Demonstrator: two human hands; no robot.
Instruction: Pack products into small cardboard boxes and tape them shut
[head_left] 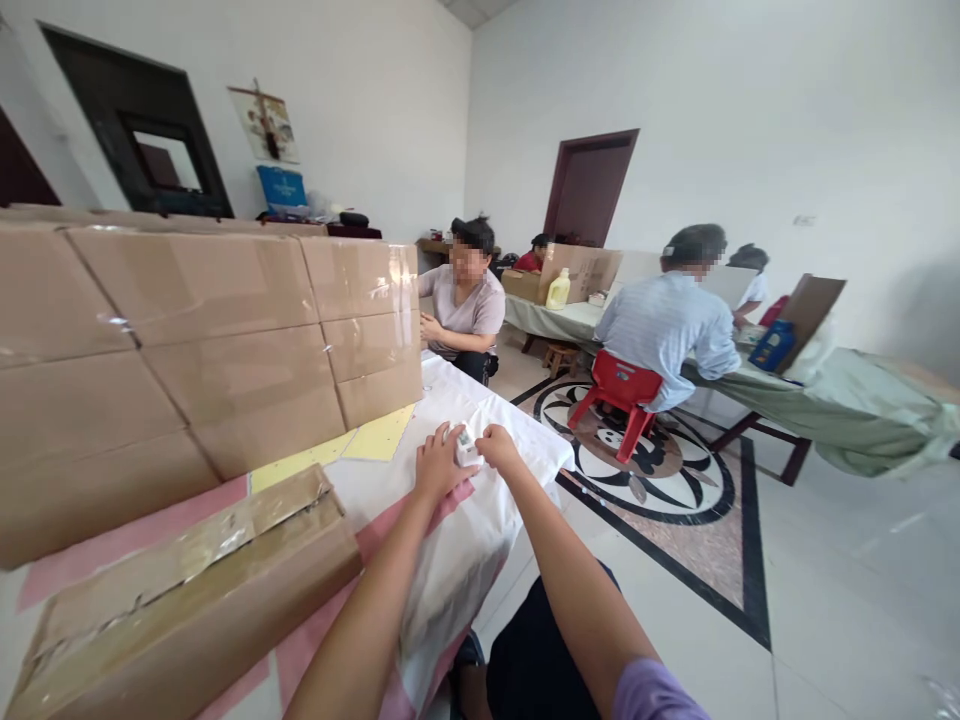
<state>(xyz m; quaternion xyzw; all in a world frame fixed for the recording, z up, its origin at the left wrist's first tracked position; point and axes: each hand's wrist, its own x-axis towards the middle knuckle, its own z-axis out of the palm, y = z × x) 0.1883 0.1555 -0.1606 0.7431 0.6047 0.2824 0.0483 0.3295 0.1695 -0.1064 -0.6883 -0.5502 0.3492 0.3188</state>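
Note:
A small white block-shaped object [466,450] with a greyish-green patch on top rests on the cloth-covered table [480,392]; its exact kind is too small to make out. My left hand [437,463] grips it from the left, fingers bent around its side. Against its right edge, my right hand [498,449] is closed, the fingertips curled in. Whatever those fingers pinch is hidden. Left of my forearms lies a long taped cardboard box [195,590].
Stacked taped cartons [240,340] wall off the table's left side, beside a yellow sheet [375,438]. A person [472,300] crouches beyond the table. Another person [667,320] sits on a red chair [626,380] at a second table [862,400], with more people behind.

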